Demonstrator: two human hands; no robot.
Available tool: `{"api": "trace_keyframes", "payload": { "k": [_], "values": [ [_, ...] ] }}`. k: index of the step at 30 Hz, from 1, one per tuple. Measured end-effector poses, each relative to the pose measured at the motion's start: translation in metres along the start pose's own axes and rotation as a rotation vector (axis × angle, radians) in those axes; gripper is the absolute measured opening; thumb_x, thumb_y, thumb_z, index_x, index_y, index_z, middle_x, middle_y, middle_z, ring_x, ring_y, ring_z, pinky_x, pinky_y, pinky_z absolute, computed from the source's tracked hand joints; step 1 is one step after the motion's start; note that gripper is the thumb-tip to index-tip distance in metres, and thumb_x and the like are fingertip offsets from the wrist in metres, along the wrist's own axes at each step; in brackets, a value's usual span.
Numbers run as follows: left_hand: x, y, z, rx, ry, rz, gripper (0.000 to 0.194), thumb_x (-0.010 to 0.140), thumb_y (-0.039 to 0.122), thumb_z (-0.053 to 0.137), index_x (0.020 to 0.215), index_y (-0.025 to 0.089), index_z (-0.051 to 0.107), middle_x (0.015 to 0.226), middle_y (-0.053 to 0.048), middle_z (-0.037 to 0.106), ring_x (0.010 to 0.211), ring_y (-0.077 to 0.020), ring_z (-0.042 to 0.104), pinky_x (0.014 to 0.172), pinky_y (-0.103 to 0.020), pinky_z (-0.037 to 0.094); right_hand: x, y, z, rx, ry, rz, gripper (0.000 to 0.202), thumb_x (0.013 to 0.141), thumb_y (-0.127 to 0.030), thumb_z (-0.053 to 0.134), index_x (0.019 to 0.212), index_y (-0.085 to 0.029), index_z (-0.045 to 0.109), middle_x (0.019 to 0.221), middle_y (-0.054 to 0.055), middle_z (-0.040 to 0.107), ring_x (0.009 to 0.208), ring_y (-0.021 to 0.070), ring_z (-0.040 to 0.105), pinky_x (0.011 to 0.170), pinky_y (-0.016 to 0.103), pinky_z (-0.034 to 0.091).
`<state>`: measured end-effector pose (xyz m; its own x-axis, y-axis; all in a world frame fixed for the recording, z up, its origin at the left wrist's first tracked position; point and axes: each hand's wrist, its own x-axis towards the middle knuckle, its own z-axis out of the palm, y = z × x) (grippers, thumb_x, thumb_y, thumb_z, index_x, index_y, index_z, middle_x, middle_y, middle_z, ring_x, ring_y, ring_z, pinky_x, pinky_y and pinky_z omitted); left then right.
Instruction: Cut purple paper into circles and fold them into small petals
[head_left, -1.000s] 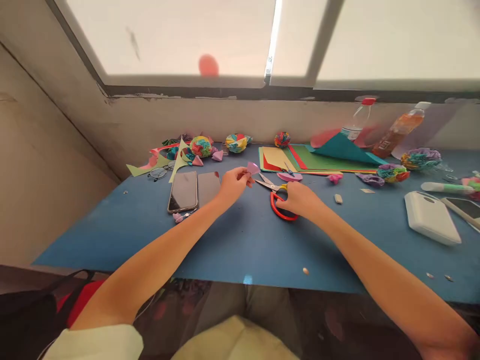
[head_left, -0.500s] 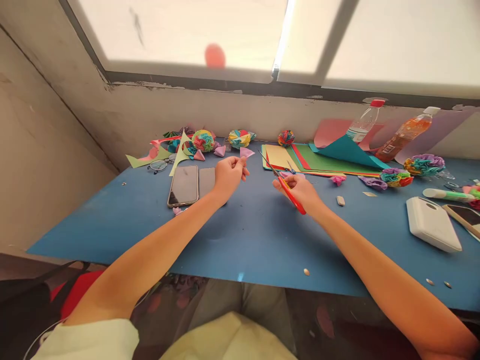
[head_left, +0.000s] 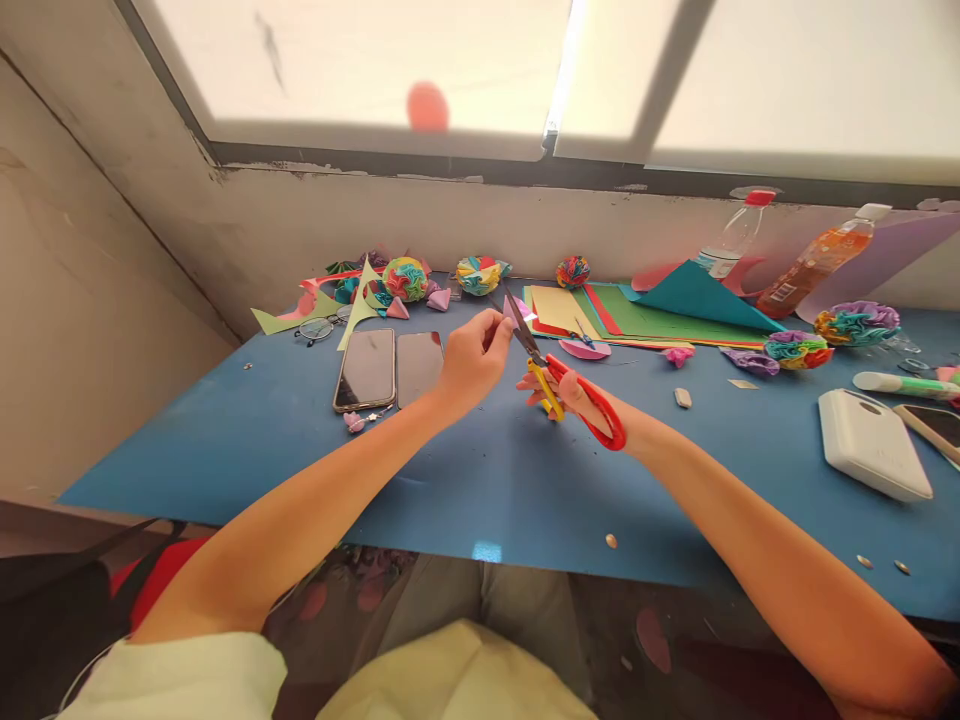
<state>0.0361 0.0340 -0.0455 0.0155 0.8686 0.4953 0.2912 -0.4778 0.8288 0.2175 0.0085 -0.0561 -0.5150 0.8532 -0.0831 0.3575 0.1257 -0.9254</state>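
Note:
My left hand (head_left: pixel 475 352) pinches a small folded piece of pink paper (head_left: pixel 526 309) over the middle of the blue table. In my right hand (head_left: pixel 576 392) are scissors (head_left: pixel 600 410) with red and yellow handles, their blades parted. The blades lie at the pink paper, close to my left fingertips; whether they touch its edge I cannot tell. Beneath and left of my left hand lie two phones (head_left: pixel 366 370). A pink paper disc (head_left: pixel 585 349) and a small pair of scissors (head_left: pixel 584 335) lie behind my right hand.
Coloured paper sheets (head_left: pixel 667 322) lie at the back under two bottles (head_left: pixel 821 258). Pleated paper balls (head_left: pixel 406 279) line the wall. Eyeglasses (head_left: pixel 315 328) and paper scraps sit back left. On the right are a white power bank (head_left: pixel 874 445), an eraser (head_left: pixel 682 398) and a marker (head_left: pixel 900 386).
The scissors have swung open and turned, and their blades have come to the pink paper. My left hand has shifted slightly right with the paper, and my right hand slightly left.

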Motion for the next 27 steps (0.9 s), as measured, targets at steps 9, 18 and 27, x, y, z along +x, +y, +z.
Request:
{"api": "trace_keyframes", "payload": {
  "k": [9,18,27],
  "values": [
    [-0.002,0.002,0.0,-0.05,-0.087,-0.022,0.023,0.086,0.031,0.048,0.067,0.019,0.046,0.057,0.003,0.04,0.053,-0.0084,0.037,0.051,-0.022,0.03,0.008,-0.004,-0.002,0.059,-0.018,-0.031,0.076,0.069,-0.084,0.03,0.096,-0.015,0.051,0.092,0.012,0.06,0.075,0.0173,0.056,0.061,0.029,0.045],
    [0.0,0.0,0.002,-0.211,-0.159,-0.075,0.024,0.085,0.035,0.05,0.068,0.018,0.049,0.054,0.004,0.04,0.049,-0.0075,0.037,0.046,-0.022,0.029,0.005,-0.004,0.016,0.255,0.006,-0.073,0.072,0.063,-0.088,0.031,0.077,-0.019,0.045,0.054,-0.004,0.042,0.043,0.0097,0.041,0.045,0.026,0.038],
    [-0.001,0.006,0.002,-0.317,-0.079,-0.162,0.023,0.084,0.035,0.052,0.068,0.019,0.048,0.056,0.004,0.04,0.049,-0.0067,0.038,0.046,-0.021,0.03,0.012,0.014,0.019,0.296,-0.043,-0.099,0.081,0.066,-0.087,0.025,0.099,-0.017,0.052,0.084,0.007,0.057,0.061,0.0132,0.054,0.045,0.023,0.042]
  ]
}}
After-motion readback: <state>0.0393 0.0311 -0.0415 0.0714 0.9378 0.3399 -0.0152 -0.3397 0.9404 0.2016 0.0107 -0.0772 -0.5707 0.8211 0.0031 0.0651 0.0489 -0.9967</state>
